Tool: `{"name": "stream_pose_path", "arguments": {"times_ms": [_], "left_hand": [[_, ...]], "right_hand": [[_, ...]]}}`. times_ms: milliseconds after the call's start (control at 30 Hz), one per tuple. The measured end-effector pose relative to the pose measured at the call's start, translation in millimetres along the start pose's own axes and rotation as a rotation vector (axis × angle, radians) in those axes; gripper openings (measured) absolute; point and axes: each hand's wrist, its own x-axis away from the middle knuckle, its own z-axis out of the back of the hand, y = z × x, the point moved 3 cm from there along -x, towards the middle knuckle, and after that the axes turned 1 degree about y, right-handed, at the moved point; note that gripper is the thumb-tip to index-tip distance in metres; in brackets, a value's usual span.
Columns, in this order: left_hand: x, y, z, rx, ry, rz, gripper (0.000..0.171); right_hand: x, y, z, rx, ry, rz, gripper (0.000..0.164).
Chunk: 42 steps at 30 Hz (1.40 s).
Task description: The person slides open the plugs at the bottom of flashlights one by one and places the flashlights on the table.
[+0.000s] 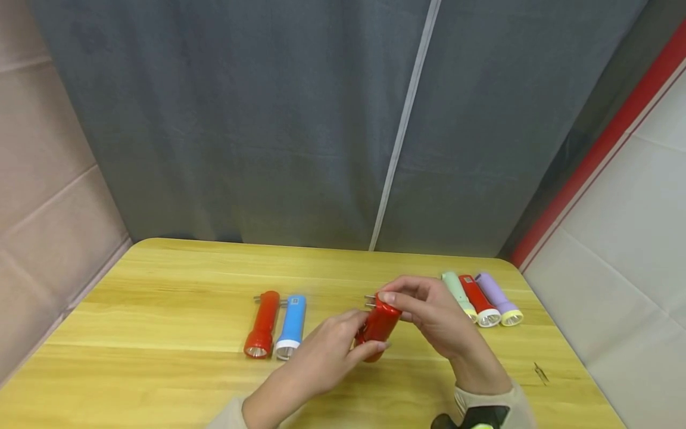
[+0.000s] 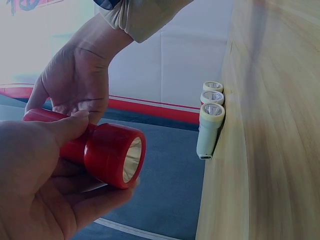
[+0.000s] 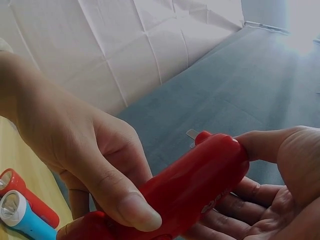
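Note:
A red flashlight is held up over the table between both hands. My left hand grips it around the body near the head, with the thumb lying along one side. In the left wrist view its clear lens faces away from the palm. My right hand holds the tail end, its thumb on the rounded tip. Metal plug prongs stick out of the side near the tail in the right wrist view. Part of the flashlight's head is covered by the left fingers.
On the wooden table, another red flashlight and a blue one lie side by side on the left. At the right, a pale green, a red and a purple flashlight lie in a row. A grey curtain hangs behind.

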Motion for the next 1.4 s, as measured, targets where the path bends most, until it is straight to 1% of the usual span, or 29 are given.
{"name": "stream_pose_path", "arguments": {"times_ms": [200,467,600,667,767,833,933,1067,1200,1300,1400], "left_hand": [[-0.3,-0.1,-0.1,-0.011,0.002,0.0,0.038],[-0.8,-1.3,-0.7,0.006,0.004,0.012,0.037],[-1.3,-2.1,-1.0,0.015,0.012,0.022,0.036],[-1.6,-2.5,-0.7,0.023,0.017,0.04,0.036],[-2.3,-3.0,0.1,0.043,0.022,0.076,0.037],[-2.8,-3.4,0.8,0.055,0.028,0.096,0.037],[-3.1,-3.7,2.1,0.062,0.042,0.11,0.036],[-2.8,-4.2,3.3,0.064,0.058,0.105,0.031],[-3.2,-5.9,3.4,0.075,0.062,0.116,0.03],[-3.5,-7.0,3.8,0.083,0.06,0.126,0.032],[-3.7,-6.8,4.1,0.091,0.057,0.129,0.034]], "right_hand": [[-0.9,1.0,-0.8,0.008,0.016,0.001,0.02],[-1.8,1.6,-2.3,0.012,0.029,0.008,0.018],[-2.7,1.1,-2.7,0.033,0.059,0.0,0.013],[-3.5,1.2,-2.7,0.049,0.078,-0.003,0.016],[-4.3,1.8,-2.3,0.083,0.094,-0.008,0.029],[-4.2,1.5,-1.6,0.121,0.093,-0.009,0.033],[-3.3,0.0,0.0,0.193,0.092,-0.003,0.033],[-2.6,-1.0,0.5,0.279,0.11,0.006,0.037],[-2.4,-1.6,-1.6,0.321,0.127,0.024,0.045],[-1.7,-3.1,-4.0,0.338,0.146,0.027,0.046],[-0.8,-4.9,-6.7,0.37,0.178,0.01,0.045]]}}
